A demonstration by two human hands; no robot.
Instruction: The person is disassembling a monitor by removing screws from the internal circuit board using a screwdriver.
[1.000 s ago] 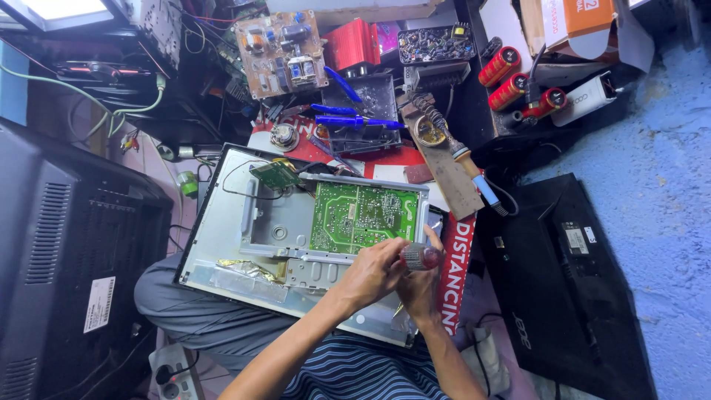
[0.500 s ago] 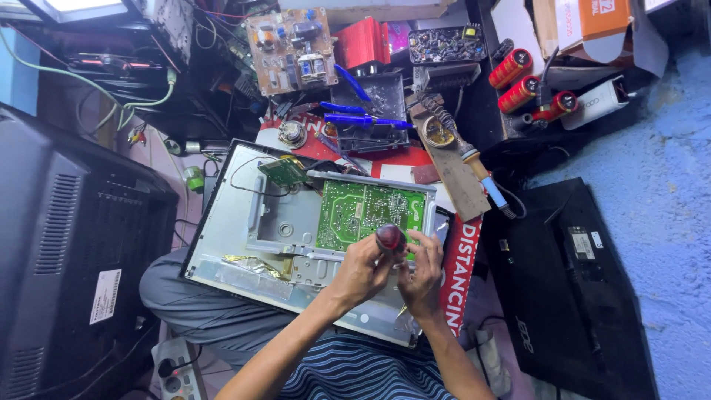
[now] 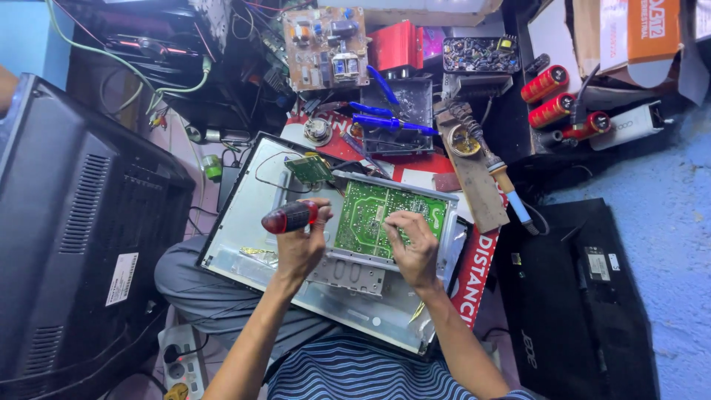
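Right now my left hand (image 3: 300, 248) has its fingers closed around a red-handled screwdriver (image 3: 290, 217), lying crosswise, left of the green board (image 3: 385, 215). My right hand (image 3: 413, 248) is nearer: its fingers press the board, holding nothing. Beyond, an orange-and-white box (image 3: 641, 33); right, a red sign (image 3: 478, 278).

Both bare forearms are reaching up from the bottom of the view, converging toward the green rectangular circuit board (image 3: 385, 218). The left hand (image 3: 302, 244) is hovering just left of that board, its fingers curling in a closed grip around the red-and-black screwdriver handle (image 3: 290, 217), which is lying roughly level above the knuckles. The right hand (image 3: 415, 248) is resting on the board's lower right part, palm down, with fingertips (image 3: 391, 221) bending onto its surface.
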